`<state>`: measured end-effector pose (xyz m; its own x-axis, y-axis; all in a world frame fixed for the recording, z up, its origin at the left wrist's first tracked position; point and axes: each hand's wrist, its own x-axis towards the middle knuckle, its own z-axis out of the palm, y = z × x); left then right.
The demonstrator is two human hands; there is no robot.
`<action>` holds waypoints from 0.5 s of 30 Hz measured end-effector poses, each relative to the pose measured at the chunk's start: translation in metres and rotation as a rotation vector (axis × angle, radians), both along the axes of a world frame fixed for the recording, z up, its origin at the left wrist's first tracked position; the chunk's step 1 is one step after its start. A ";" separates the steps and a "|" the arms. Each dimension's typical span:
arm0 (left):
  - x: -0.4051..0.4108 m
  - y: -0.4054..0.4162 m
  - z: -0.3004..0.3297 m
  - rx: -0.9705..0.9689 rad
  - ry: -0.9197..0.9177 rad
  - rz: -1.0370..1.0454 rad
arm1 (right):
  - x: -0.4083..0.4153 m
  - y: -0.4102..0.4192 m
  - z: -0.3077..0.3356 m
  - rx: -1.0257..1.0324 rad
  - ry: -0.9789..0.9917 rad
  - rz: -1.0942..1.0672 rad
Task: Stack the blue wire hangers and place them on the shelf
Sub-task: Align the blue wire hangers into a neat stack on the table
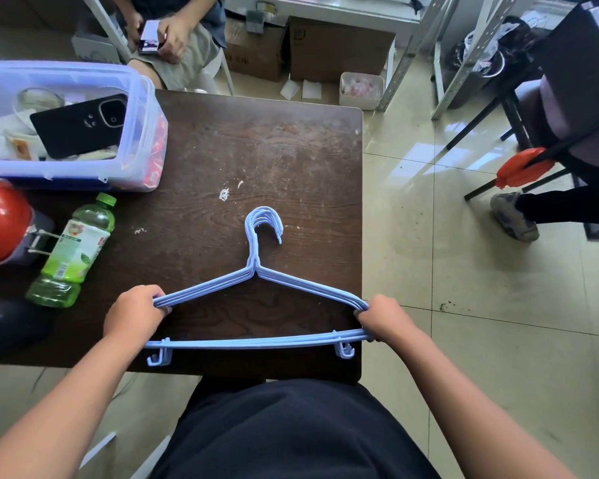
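both hands, left hand (134,314) and right hand (382,318), clench the blue wire hangers (256,271) crosswise at either shoulder, hooks pointing away, seemingly just touching the table (291,150)

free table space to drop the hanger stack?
Bare: table centre and right, from clear bin to the right edge, above the hangers. Crowded: left side, with bin, green bottle and red helmet.

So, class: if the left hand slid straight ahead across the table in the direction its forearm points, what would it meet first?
The left hand, gripping the stacked blue wire hangers, points up and slightly right. Beyond the hanger arm, the dark wooden table looks bare along that line. The green bottle lies off to its left, so probably nothing.
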<state>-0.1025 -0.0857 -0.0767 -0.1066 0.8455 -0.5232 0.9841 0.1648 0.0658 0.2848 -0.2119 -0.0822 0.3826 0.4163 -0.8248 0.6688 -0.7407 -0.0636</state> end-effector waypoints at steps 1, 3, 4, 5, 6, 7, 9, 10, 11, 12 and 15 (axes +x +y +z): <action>0.000 0.000 -0.001 -0.003 0.000 -0.005 | 0.000 -0.001 0.000 0.005 0.005 -0.007; 0.000 0.000 -0.002 -0.002 0.005 -0.017 | -0.001 -0.002 0.001 0.005 0.001 -0.011; 0.000 0.000 -0.003 0.000 0.009 -0.021 | -0.002 -0.002 0.001 0.006 -0.006 -0.009; -0.001 0.000 -0.004 0.000 0.015 -0.026 | -0.002 -0.001 0.000 0.008 -0.012 -0.005; -0.001 0.000 -0.004 0.000 0.020 -0.032 | -0.003 -0.001 0.000 0.009 -0.016 0.001; -0.002 0.000 -0.004 0.000 0.024 -0.036 | -0.003 -0.001 -0.001 0.010 -0.015 0.007; -0.003 0.000 -0.003 0.012 0.016 -0.033 | -0.003 -0.001 -0.002 0.010 -0.013 0.011; -0.003 -0.002 -0.002 0.027 0.007 -0.025 | -0.003 -0.001 -0.003 0.009 -0.014 0.009; -0.003 -0.004 -0.001 0.043 0.002 -0.016 | -0.003 -0.001 -0.002 0.007 -0.014 0.005; -0.004 -0.005 -0.001 0.056 0.002 -0.011 | -0.003 -0.001 -0.001 0.006 -0.012 0.001; -0.006 -0.010 -0.001 0.066 0.035 -0.008 | -0.002 -0.002 -0.001 0.012 -0.005 -0.026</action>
